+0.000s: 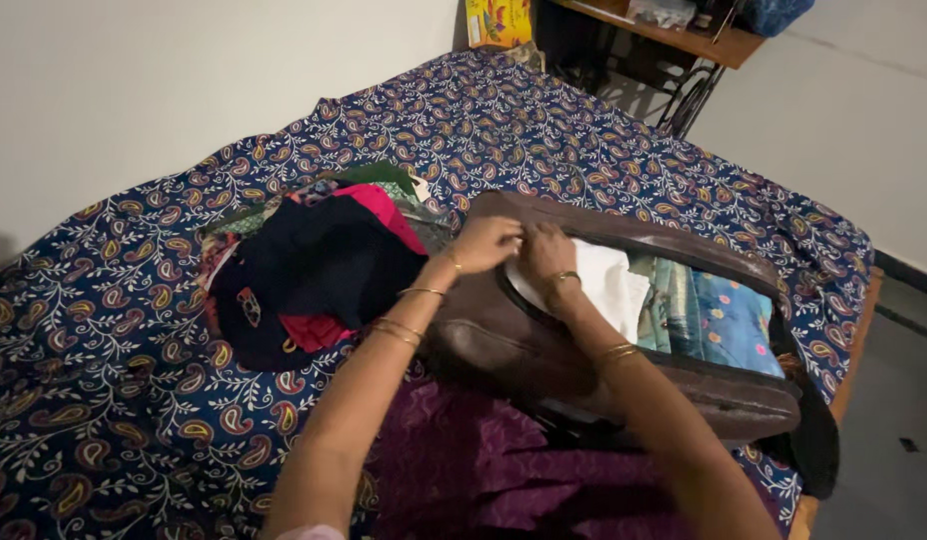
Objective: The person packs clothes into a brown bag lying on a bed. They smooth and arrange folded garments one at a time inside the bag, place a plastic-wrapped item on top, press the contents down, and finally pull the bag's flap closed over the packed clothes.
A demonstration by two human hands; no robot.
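A brown leather bag (504, 345) lies open on the bed, packed with a white folded cloth (614, 285) and blue and green patterned fabrics (724, 320). My left hand (487, 243) sits at the bag's left end by the opening, fingers curled on the rim. My right hand (547, 250) presses down on the white cloth inside the bag, right beside the left hand. Both wrists carry gold bangles. Whether either hand grips the zip is hidden.
A heap of dark navy, pink and green clothes (304, 265) lies left of the bag. The bed has a navy paisley sheet (104, 370). Purple fabric (484, 470) covers my lap. A wooden table (684, 35) and a yellow box (499, 20) stand at the far wall.
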